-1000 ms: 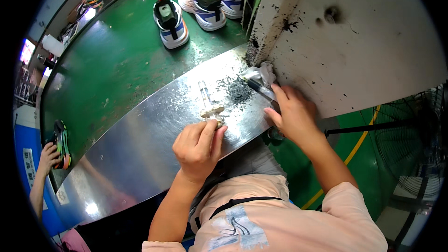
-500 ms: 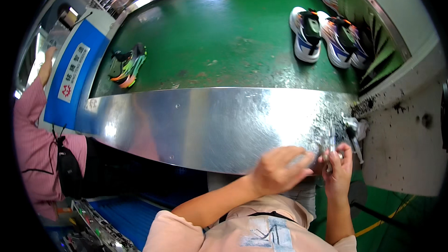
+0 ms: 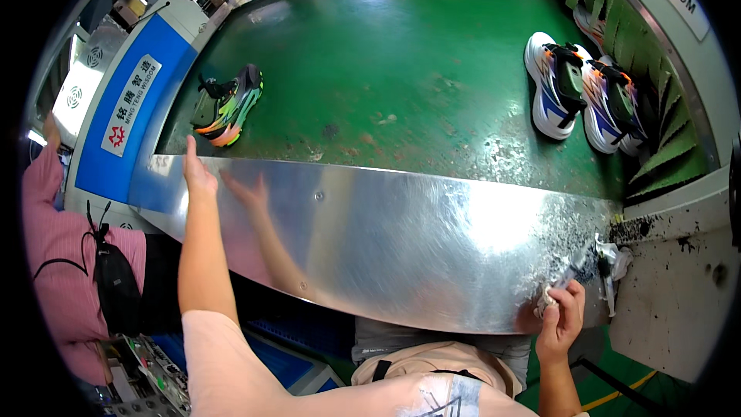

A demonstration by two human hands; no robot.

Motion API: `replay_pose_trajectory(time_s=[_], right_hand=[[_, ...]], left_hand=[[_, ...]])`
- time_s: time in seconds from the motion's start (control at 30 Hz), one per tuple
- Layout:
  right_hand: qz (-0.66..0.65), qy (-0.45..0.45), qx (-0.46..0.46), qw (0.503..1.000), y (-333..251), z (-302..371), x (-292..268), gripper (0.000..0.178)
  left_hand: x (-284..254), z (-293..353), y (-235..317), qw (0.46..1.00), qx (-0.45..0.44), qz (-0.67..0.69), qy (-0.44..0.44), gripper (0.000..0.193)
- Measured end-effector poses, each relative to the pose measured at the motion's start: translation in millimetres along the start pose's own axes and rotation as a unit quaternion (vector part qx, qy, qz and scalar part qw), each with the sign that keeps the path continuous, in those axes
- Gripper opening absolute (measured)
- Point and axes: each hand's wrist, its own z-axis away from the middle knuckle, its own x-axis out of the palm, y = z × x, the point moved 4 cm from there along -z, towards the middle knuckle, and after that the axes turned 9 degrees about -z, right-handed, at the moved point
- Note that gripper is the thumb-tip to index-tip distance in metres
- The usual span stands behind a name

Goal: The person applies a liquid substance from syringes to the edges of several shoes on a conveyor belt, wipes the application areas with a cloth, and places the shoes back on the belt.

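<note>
My left hand reaches far left over the metal ledge, fingers stretched out and holding nothing. Just beyond its fingertips a multicoloured sports shoe, dark with green and orange, stands on the green belt; I cannot tell whether they touch. At the right end of the ledge my right hand is closed on a small whitish wad. A blurred slender piece shows just above those fingers. Beside it lie a crumpled white wrapping and a thin stick-like tool against the machine's wall.
White-and-blue sports shoes stand at the belt's right, before a green strip curtain. The metal ledge runs along the belt's near side, with dark smears at its right end. A person in a pink top stands at the left.
My left hand has swung from beside my right hand far over to the left, near the multicoloured shoe. My right hand stays at the ledge's right end, still closed. The view has shifted.
</note>
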Motion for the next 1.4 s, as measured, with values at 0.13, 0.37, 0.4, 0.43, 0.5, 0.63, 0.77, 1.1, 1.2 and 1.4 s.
replay_pose_trajectory(time_s=[0.13,0.37,0.4,0.43,0.5,0.63,0.77,1.1,1.2,1.4], right_hand=[[0.009,-0.027,-0.034,0.999,-1.8,-7.3,11.1,0.022],[-0.018,-0.002,-0.028,0.999,-2.0,1.4,24.5,0.042],[-0.018,-0.013,-0.030,0.999,-2.8,-0.3,24.9,0.041],[-0.020,-0.023,-0.033,0.999,-5.1,-2.5,25.6,0.041],[-0.045,-0.006,-0.025,0.999,-7.1,-1.2,25.5,0.039],[-0.080,0.007,-0.036,0.996,1.1,1.8,29.4,0.036],[-0.042,-0.016,-0.073,0.996,-5.4,-12.6,19.6,0.019],[-0.438,0.067,0.324,0.836,-2.3,16.1,-15.1,0.026],[-0.529,0.045,0.310,0.789,-4.9,23.5,-27.4,0.040],[-0.479,-0.010,0.263,0.837,-16.6,18.7,-31.0,0.065]], left_hand=[[40.7,-18.8,31.1,0.993,-0.003,0.008,-0.115,0.090],[74.7,-18.5,8.9,0.923,0.169,-0.330,0.100,0.051],[75.3,-15.7,9.8,0.951,0.154,-0.253,0.093,0.048],[72.4,-13.0,14.8,0.971,0.141,-0.174,0.085,0.044],[76.9,10.5,33.8,0.968,0.126,-0.216,0.012,0.038],[64.0,50.9,45.1,0.953,0.145,-0.189,-0.190,0.032],[56.8,153.1,80.9,0.941,0.099,-0.120,-0.299,0.037],[35.8,412.4,77.2,0.897,0.197,-0.185,-0.350,0.065],[29.3,432.6,93.0,0.834,0.058,-0.171,-0.522,0.088],[107.3,422.1,171.2,0.452,0.575,-0.422,-0.536,0.091]])
